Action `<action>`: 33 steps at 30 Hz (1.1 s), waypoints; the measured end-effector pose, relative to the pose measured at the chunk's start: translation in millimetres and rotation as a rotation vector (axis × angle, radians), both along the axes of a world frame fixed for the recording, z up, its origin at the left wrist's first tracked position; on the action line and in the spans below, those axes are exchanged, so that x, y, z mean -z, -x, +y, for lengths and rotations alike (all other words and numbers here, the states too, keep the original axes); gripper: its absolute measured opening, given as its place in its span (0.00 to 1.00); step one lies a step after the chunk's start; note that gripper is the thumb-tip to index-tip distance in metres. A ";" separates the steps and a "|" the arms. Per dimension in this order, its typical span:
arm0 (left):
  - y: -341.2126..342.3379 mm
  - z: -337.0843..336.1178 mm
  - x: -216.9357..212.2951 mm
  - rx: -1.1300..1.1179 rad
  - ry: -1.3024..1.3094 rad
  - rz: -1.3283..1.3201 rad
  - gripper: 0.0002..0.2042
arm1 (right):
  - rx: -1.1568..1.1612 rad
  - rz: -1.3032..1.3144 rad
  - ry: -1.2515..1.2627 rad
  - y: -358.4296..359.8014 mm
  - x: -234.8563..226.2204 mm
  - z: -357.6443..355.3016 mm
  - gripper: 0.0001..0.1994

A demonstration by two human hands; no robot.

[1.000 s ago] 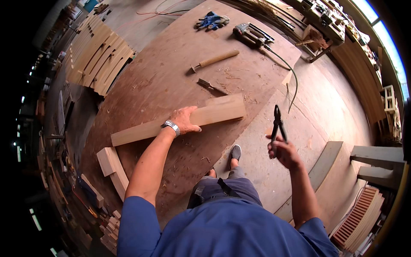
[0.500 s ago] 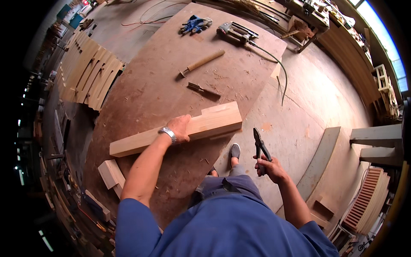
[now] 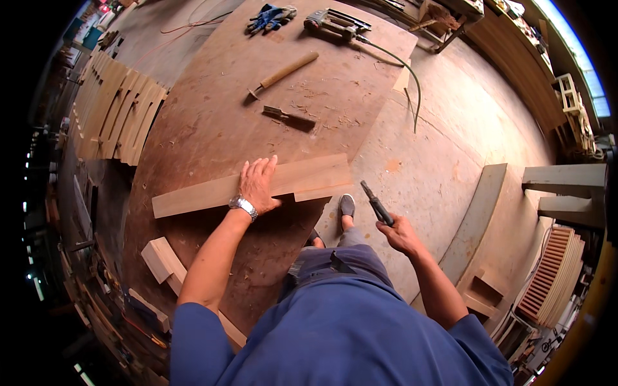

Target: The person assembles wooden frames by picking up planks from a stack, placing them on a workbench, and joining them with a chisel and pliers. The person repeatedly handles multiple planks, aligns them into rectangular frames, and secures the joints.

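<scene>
My left hand [image 3: 259,184], with a metal watch on the wrist, lies flat with fingers spread on a long wooden plank [image 3: 309,178] that rests across the brown workbench [image 3: 206,122]. Off the bench's right edge, my right hand [image 3: 400,233] grips a pair of black-handled pincers [image 3: 377,204], which point up and to the left. The plank has a notch cut in its near right corner.
Further along the bench lie a chisel [image 3: 288,118], a wooden-handled tool [image 3: 283,73], blue gloves [image 3: 270,16] and a power tool [image 3: 336,24] with a green cable. Curved wooden slats [image 3: 119,109] stack at the left. Wood blocks [image 3: 162,260] sit near me. A curved board [image 3: 476,219] lies on the floor.
My right hand has dropped the pincers lower and nearer the plank's right end. My left hand stayed pressed on the plank. The view has shifted forward over the bench.
</scene>
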State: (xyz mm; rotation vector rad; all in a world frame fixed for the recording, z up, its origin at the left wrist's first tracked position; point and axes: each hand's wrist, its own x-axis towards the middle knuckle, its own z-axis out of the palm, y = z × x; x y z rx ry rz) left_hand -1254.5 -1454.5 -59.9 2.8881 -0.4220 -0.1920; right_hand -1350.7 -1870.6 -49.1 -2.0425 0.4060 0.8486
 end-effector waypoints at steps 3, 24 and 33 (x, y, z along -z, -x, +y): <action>-7.3 3.4 12.4 -0.037 -0.092 0.140 0.54 | -0.084 -0.071 0.052 0.3 3.0 10.1 0.18; -22.0 -12.6 -2.6 -0.006 -0.015 0.211 0.53 | -0.170 -0.205 0.013 -37.4 -22.7 -3.1 0.14; -23.2 -128.1 -58.6 -0.004 0.730 0.198 0.13 | -0.291 -0.524 0.122 -30.2 -36.4 -0.8 0.25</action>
